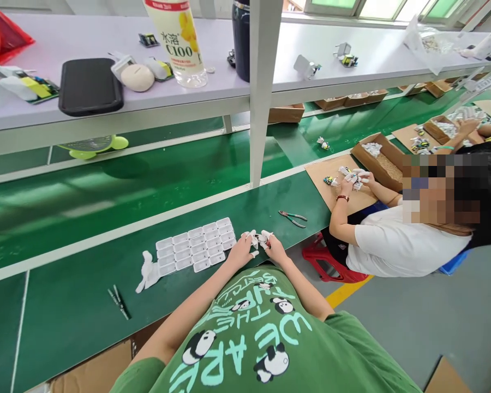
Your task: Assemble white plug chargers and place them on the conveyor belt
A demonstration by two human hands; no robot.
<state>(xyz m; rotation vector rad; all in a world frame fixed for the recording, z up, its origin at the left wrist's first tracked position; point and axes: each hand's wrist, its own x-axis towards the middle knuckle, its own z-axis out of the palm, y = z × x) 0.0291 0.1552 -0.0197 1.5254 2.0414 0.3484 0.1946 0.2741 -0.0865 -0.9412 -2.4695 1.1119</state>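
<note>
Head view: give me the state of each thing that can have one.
White cases: in rows, open side up
Pliers: handles spread
Bottle: standing, top out of frame
Dark flask: standing
Nearest cardboard box: open, parts inside
Left hand: fingers bent, grip unclear
Right hand: fingers bent, grip unclear

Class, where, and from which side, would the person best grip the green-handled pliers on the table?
Probably around both handles of the pliers, the right hand coming from the near right side: they lie flat, with handles spread and pointing right, jaws left.
</note>
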